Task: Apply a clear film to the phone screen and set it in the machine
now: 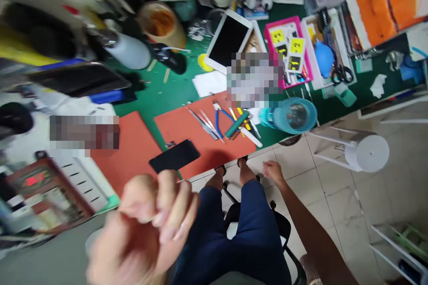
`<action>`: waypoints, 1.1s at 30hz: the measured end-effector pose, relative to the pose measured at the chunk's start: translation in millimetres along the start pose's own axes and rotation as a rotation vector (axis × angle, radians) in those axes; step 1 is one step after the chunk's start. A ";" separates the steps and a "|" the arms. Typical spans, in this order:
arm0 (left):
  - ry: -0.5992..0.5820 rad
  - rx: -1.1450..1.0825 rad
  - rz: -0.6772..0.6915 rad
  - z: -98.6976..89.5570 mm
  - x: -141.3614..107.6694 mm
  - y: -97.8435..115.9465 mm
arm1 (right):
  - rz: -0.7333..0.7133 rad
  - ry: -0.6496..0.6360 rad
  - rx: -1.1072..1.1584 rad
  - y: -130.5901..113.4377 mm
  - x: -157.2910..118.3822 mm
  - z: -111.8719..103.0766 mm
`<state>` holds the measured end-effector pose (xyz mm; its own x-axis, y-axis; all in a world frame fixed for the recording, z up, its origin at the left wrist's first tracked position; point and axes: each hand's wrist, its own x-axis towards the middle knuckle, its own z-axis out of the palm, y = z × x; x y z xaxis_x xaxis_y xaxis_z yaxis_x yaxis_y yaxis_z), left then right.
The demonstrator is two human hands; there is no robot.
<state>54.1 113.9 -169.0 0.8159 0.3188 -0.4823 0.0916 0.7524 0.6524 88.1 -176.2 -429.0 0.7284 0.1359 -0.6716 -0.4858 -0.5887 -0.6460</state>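
Note:
Close to the camera, my left hand (150, 227) is raised, its fingers curled in against the thumb, somewhat blurred; nothing shows in it. My right hand (273, 172) hangs low beyond the table's front edge, above the tiled floor, with loosely curled fingers and nothing visible in them. A black phone (174, 156) lies just past my left hand, across two orange-red mats (177, 122). Farther along the mat are tweezers (207, 120), blue-handled pliers (217, 120) and a green-handled tool (237, 124).
A blue translucent container (297, 116) stands near the table edge. Behind are a white tablet (229, 40), a pink tray (312, 71) and a blue air blower (324, 59). A device with a red display (33, 180) sits left. A white stool (372, 153) stands right.

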 end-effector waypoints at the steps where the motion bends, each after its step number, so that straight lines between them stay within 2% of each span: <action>1: 0.040 0.043 0.000 -13.2 -14.9 2.1 | -0.066 -0.080 -0.042 -11.6 -20.4 15.6; 4: 0.245 0.250 -0.167 -63.9 -65.8 -13.1 | -0.296 -0.278 -0.150 -57.0 -68.8 56.5; 6: 0.281 0.370 -0.234 -96.6 -98.4 -31.6 | -0.472 -0.344 -0.226 -97.2 -80.1 78.3; 7: 0.308 0.396 -0.259 -110.1 -112.4 -40.4 | -0.592 -0.348 -0.289 -118.9 -79.0 88.1; 9: 0.346 0.408 -0.272 -130.7 -134.4 -54.4 | -1.014 -0.277 -0.591 -160.7 -67.8 105.9; 11: 0.380 0.392 -0.260 -145.3 -148.8 -63.1 | -1.317 -0.205 -0.902 -193.5 -53.3 120.4; 13: 0.407 0.372 -0.238 -157.8 -157.9 -67.7 | -1.494 -0.196 -1.152 -213.9 -43.6 130.5; 16: 0.427 0.331 -0.238 -176.9 -166.0 -70.2 | -1.658 -0.244 -1.374 -228.5 -41.4 138.7; 19: 0.412 0.280 -0.243 -195.3 -171.7 -69.6 | -1.769 -0.260 -1.479 -239.1 -44.5 144.1; 22: 0.405 0.267 -0.237 -210.0 -176.8 -68.3 | -1.819 -0.259 -1.558 -250.4 -45.3 150.3; 27: 0.422 0.306 -0.227 -223.1 -183.4 -70.0 | -1.869 -0.281 -1.572 -251.7 -46.4 158.4; 30: 0.478 0.307 -0.206 -219.3 -183.5 -70.5 | -1.787 -0.326 -1.523 -242.3 -49.2 159.6; 33: 0.567 0.287 -0.184 -207.5 -181.8 -69.3 | -1.604 -0.395 -1.345 -232.5 -50.4 159.5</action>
<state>-219.0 123.4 -247.8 0.3530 0.5130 -0.7825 0.4132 0.6649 0.6223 87.3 81.0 -302.8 -0.1465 0.9861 -0.0780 0.9830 0.1363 -0.1230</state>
